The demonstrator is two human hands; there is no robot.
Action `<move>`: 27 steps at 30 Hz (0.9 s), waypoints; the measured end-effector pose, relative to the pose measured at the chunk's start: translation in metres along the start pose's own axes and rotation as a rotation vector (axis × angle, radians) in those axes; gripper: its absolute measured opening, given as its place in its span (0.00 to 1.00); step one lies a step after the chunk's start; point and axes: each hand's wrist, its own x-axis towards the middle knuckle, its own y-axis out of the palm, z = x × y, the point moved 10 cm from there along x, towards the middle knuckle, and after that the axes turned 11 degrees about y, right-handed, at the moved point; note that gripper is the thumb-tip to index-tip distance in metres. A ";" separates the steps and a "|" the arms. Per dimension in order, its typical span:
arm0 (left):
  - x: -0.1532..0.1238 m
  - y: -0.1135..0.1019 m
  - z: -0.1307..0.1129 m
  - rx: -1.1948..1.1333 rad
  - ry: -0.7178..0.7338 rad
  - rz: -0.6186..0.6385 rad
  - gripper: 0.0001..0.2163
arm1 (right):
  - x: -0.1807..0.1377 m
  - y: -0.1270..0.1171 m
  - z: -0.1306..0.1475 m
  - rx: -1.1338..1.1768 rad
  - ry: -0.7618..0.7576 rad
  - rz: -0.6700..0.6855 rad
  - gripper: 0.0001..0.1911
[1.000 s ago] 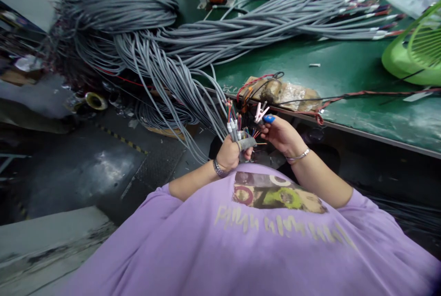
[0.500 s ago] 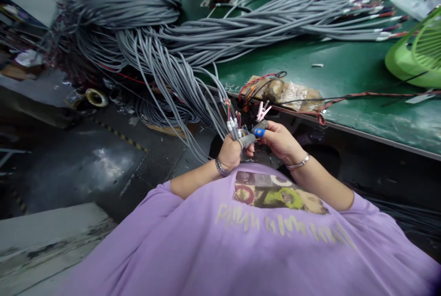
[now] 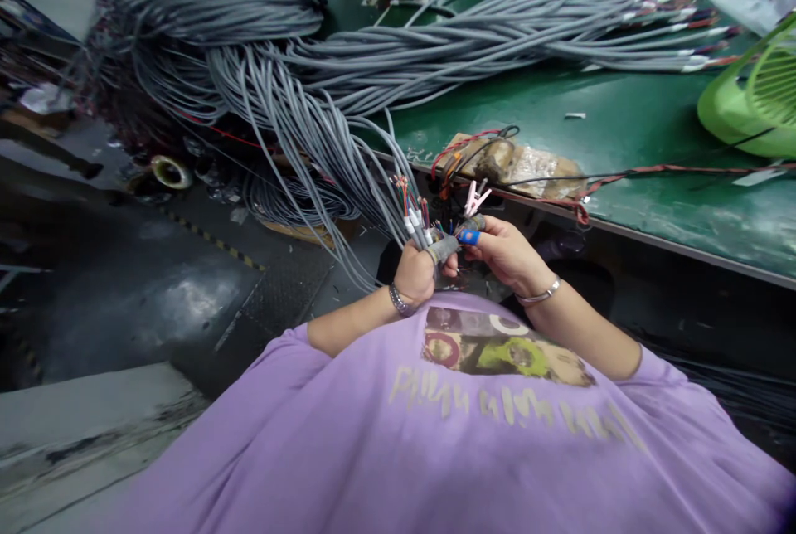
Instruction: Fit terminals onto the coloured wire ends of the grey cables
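Observation:
My left hand (image 3: 415,275) is closed around several grey cables (image 3: 379,211). Their white-sleeved ends (image 3: 415,221) stick up above the fist with thin coloured wires fanning out. Grey wrapping (image 3: 443,250) covers the left thumb. Just to the right, my right hand (image 3: 511,256) is pinched, with a blue band on its thumb and grey wrapping on the index finger. Its fingertips are close to the left thumb and the thin wires; what they grip is too small to make out. A pale pink clip (image 3: 476,199) shows right behind the right fingers.
Grey cable bundles (image 3: 448,53) lie across the green table (image 3: 647,123) and hang over its edge. A taped brown block (image 3: 519,165) with cords sits at that edge. A green fan (image 3: 755,94) stands at right. Coiled cable (image 3: 298,198) lies below.
The cable ends and their coloured wires in my left hand have tipped slightly left. My right hand has barely moved. A dark blurred shape at the far left, seemingly a leg, has shifted.

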 end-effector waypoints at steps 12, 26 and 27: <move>0.005 0.009 -0.009 -0.068 -0.048 0.098 0.16 | 0.022 -0.026 -0.007 0.175 0.099 0.045 0.22; 0.021 0.028 -0.001 -0.170 -0.147 0.202 0.17 | 0.034 -0.002 0.015 0.292 -0.001 0.045 0.29; 0.021 0.028 0.000 -0.170 -0.150 0.203 0.17 | 0.034 -0.003 0.015 0.305 0.000 0.029 0.29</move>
